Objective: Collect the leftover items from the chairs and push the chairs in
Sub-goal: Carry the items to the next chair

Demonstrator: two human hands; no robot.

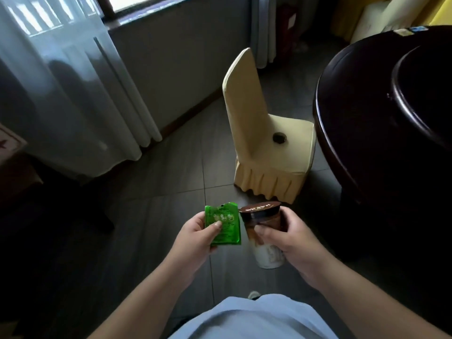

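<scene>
My left hand [195, 234] pinches a green sachet [223, 223] under the thumb, and my right hand [291, 237] wraps its fingers round a lidded coffee cup [263, 231], so two leftovers look collected. Ahead, the cream-covered chair [269, 133] still stands pulled out from the dark round table [381, 113], with a small dark ring [279, 137] on its seat to fetch. With both hands full, picking it up and pushing will be awkward.
</scene>
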